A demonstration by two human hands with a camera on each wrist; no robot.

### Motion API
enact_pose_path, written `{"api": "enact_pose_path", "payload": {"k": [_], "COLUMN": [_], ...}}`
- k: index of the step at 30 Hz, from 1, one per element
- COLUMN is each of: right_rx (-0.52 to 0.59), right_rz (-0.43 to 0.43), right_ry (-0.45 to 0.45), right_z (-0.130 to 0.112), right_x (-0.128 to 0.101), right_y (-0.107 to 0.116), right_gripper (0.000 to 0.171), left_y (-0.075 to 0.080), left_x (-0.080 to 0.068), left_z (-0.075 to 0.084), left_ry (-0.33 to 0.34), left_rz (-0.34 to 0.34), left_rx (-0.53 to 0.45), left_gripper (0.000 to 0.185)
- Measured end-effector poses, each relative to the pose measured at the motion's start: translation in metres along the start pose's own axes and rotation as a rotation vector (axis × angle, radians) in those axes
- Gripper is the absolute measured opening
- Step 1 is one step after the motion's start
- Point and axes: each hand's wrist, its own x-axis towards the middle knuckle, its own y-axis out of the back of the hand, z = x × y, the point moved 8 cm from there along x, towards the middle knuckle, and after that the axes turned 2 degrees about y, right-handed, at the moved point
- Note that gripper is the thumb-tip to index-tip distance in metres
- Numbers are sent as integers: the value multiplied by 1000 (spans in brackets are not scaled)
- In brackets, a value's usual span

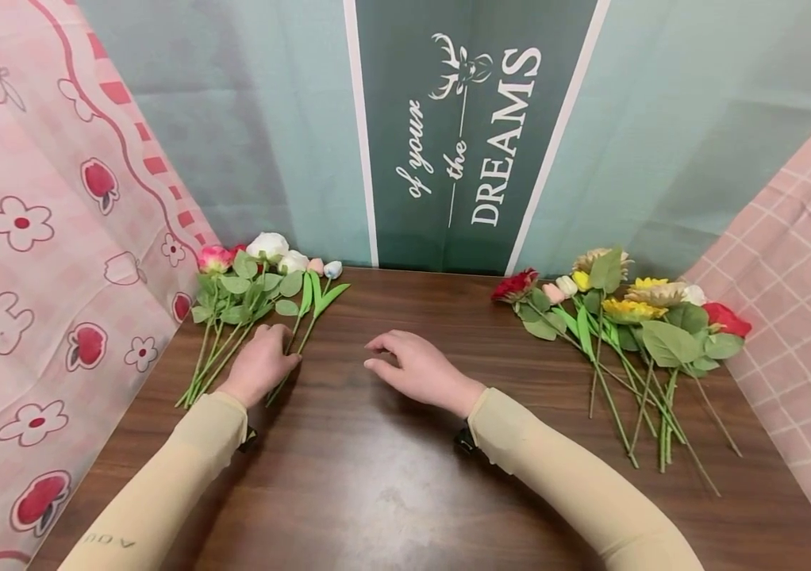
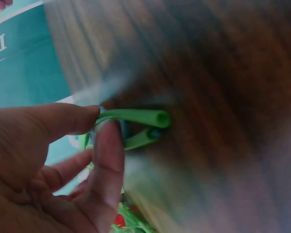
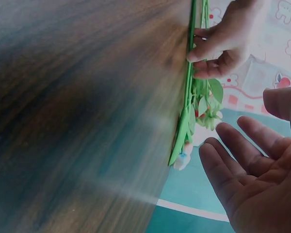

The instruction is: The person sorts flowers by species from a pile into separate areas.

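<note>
Head view, left hand: we see the left hand (image 1: 260, 366) resting at the near end of the left bunch of flowers (image 1: 251, 305), its fingers curled onto the green stems (image 1: 290, 349) that lie on the dark wooden surface (image 1: 377, 476).
Head view, left bunch: it lies at the far left of the surface, blooms pointing toward the backdrop, with pink, white and pale buds at the top and stems fanning toward us.
Head view, right hand: the right hand (image 1: 416, 369) hovers or rests palm down near the middle of the surface, fingers loosely spread and holding nothing, well apart from both bunches.
Head view, right bunch: a second bunch of flowers (image 1: 627, 317), with red, yellow and cream heads, lies at the far right, untouched.
Head view, backdrop: a green banner (image 1: 463, 135) with white lettering stands behind the surface.
Left wrist view: we see the left hand (image 2: 53, 165) pinching green stems (image 2: 136, 119) between thumb and forefinger; two hollow cut ends show just past the fingertips, close against the blurred wood.
Right wrist view: the right hand (image 3: 257, 170) is released, palm open and fingers straight, gripping nothing. Beyond it the left hand (image 3: 218, 48) grasps the stems (image 3: 189, 73), which lie along the surface with leaves and a small bud at the far end.
</note>
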Motion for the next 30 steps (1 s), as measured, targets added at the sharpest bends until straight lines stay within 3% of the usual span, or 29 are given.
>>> {"api": "enact_pose_path", "payload": {"k": [4,9,16,23,27,30], "right_rx": [-6,-25,-32,-69,-96,-121], "right_rz": [-11,-6,1,17,47,98], "right_ry": [-10,-12,-17,-53,-94,-129], "right_z": [4,8,15,34,52,71], "right_x": [-2,-5,-7,-18,-30,-44], "right_y": [-1,-1,-1,9,23,42], "right_gripper": [41,40,38,37,36,34], "left_y": [-4,-16,-26,-29,-21,-14], "left_x": [6,11,13,13,11,8], "left_z": [3,18,34,35,43,61], "left_ry": [12,5,4,53,18,-45], "left_rz": [-43,-117,-143,-193,-138,-67], "left_rx": [10,-40,-68,-135,-47,26], "left_gripper": [37,29,24,39,49,55]}}
